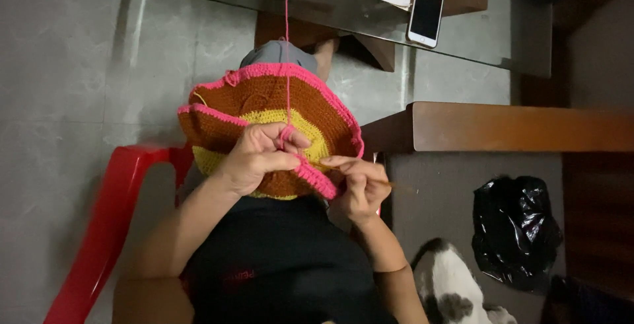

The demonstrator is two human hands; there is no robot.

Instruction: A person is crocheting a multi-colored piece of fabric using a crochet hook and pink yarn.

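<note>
A round crocheted piece point(264, 103) in brown and yellow bands with a pink edge lies over my lap. My left hand point(257, 155) grips its near rim, with the pink yarn strand point(287, 40) looped over a finger and running straight up out of view. My right hand point(360, 185) pinches a thin crochet hook point(395, 184) at the pink edge, its handle pointing right.
I sit in a red plastic chair point(105, 225) on a grey tiled floor. A glass table point(489, 40) ahead carries a white phone point(426, 12) and a paper. A wooden bench point(515, 126) stands to the right, a black plastic bag point(512, 231) and a white-and-grey animal point(449, 284) below it.
</note>
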